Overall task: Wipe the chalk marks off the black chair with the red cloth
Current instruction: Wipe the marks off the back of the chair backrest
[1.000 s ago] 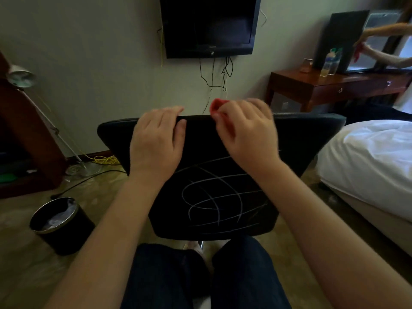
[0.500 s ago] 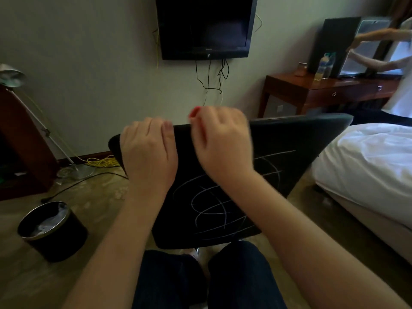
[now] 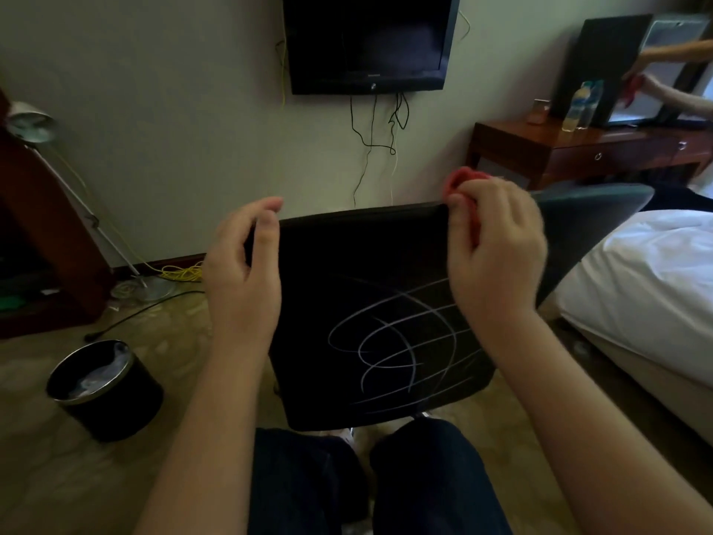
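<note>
- A person is sitting right behind the black chair (image 3: pixel 366 264), and its back is facing the knees.
- The right hand (image 3: pixel 497 249) is holding the red cloth (image 3: pixel 461 179), bunched up, at the top edge of the back.
- The left hand (image 3: pixel 243 279) is curling at the top left corner; I cannot tell if it is gripping.
- White chalk marks (image 3: pixel 397 349) are looping over the lower part of the back, between the two forearms.
- A black bin (image 3: pixel 104 391) is standing on the floor at the left, and a dark television (image 3: pixel 366 40) is hanging on the wall.
</note>
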